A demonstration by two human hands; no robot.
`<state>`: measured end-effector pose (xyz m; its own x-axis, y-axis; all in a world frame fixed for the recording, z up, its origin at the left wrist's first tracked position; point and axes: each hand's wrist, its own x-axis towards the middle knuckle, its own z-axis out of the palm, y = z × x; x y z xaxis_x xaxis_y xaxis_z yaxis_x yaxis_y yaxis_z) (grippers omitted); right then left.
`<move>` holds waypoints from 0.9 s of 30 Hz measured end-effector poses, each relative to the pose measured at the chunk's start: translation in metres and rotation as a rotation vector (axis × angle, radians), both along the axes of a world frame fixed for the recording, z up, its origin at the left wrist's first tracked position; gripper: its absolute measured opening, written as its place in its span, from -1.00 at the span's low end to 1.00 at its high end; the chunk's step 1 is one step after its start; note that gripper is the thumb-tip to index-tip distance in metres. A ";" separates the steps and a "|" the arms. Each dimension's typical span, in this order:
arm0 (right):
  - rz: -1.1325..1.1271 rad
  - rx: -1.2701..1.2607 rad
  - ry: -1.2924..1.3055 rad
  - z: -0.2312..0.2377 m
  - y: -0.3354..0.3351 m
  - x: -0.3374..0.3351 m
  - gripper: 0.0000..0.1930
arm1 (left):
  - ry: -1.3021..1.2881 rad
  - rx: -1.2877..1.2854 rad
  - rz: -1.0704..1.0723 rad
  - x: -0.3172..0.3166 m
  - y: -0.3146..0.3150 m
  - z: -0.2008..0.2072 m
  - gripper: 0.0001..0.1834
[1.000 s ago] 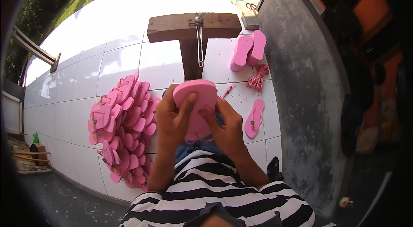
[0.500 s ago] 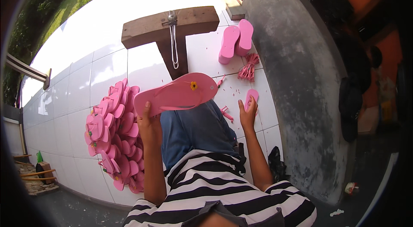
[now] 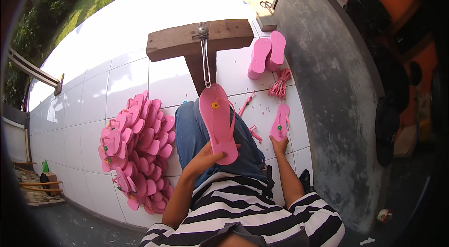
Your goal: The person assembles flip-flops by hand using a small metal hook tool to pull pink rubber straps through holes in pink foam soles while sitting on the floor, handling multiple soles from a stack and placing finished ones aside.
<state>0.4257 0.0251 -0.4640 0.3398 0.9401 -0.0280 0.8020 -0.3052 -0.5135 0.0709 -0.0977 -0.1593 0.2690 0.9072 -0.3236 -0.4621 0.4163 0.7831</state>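
Note:
Held by its heel over my lap, a pink flip-flop (image 3: 219, 127) with a yellow flower points toe-up, its toe close to the looped wire (image 3: 206, 62) hanging from the wooden T-shaped stand (image 3: 170, 42). My left hand (image 3: 204, 159) is closed on that heel. On the right, my right hand (image 3: 279, 144) grips the heel end of another pink flip-flop (image 3: 281, 115), which has a green flower on its strap. To my left rises a big heap of pink flip-flops (image 3: 148, 144).
Two stacks of pink soles (image 3: 259, 59) stand on the tiles beyond the stand's right side. Near them lie a bundle of pink straps (image 3: 280, 84) and loose strap pieces (image 3: 246, 103). Scissors (image 3: 265, 4) rest on a block by the low grey wall (image 3: 327, 83).
My left hand has brought its flip-flop right and turned it from sideways to toe-up. My right hand now holds the green-flowered flip-flop by its heel end. The view has shifted slightly.

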 end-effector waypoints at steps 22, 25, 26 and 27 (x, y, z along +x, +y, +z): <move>0.604 0.113 0.464 0.320 -0.071 -0.089 -0.02 | 0.180 0.154 -0.023 0.056 0.077 -0.017 -0.36; 0.494 0.087 0.730 0.297 -0.060 -0.123 0.02 | 0.123 0.158 -0.020 0.061 0.073 -0.022 -0.37; 0.516 0.122 0.768 0.298 -0.055 -0.130 0.00 | 0.099 0.161 0.018 0.059 0.074 -0.021 -0.38; 0.507 0.129 0.782 0.302 -0.050 -0.136 0.01 | 0.075 0.158 0.060 0.057 0.073 -0.019 -0.38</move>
<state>0.2896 -0.0252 -0.1619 -0.1819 0.9825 0.0398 0.2363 0.0829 -0.9681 0.1282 -0.0252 -0.1787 0.1932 0.9621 -0.1925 -0.4199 0.2584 0.8700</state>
